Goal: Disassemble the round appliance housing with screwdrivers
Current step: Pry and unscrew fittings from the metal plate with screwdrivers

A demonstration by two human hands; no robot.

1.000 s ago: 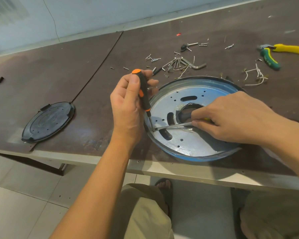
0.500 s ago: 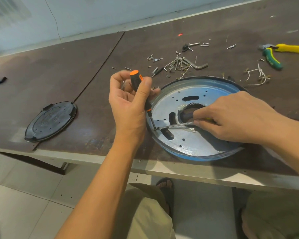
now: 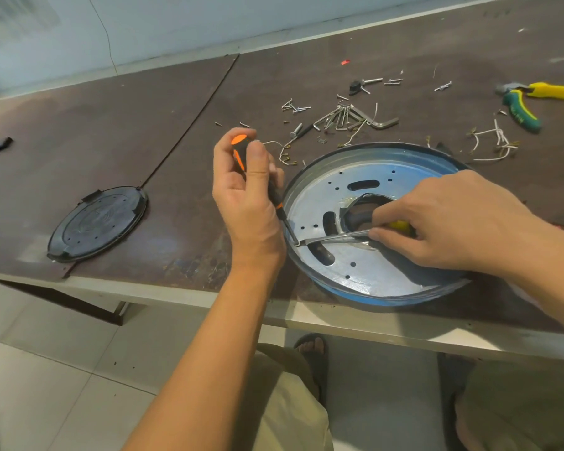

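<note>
A dark brown table [image 3: 111,141] with a worn, scuffed top stands against a pale wall [image 3: 144,21]. A thin seam [image 3: 189,125] runs across the top from the far edge toward the near one. The round metal housing [image 3: 372,275] lies flat near the table's front edge, on the right, its silver face dotted with holes and slots and its rim blue.

The left hand [image 3: 248,203] grips an orange and black screwdriver [image 3: 240,148] with curled fingers and holds it nearly upright, with the tip down at the housing's left side. The right hand [image 3: 453,222] rests over the housing's middle opening and pinches a second screwdriver [image 3: 336,237] with a yellow handle. Its shaft lies low across the plate, and its tip meets the other tip.

A black round lid [image 3: 98,219] lies flat on the left of the table, well apart from the housing. Behind the housing lie loose screws and hex keys [image 3: 349,117] and bits of white wire [image 3: 495,141]. Yellow and green pliers [image 3: 528,102] lie at the far right.

Below the table edge, light floor tiles [image 3: 62,369] show, along with the person's khaki trousers [image 3: 290,402] and a foot in a sandal [image 3: 310,346].
</note>
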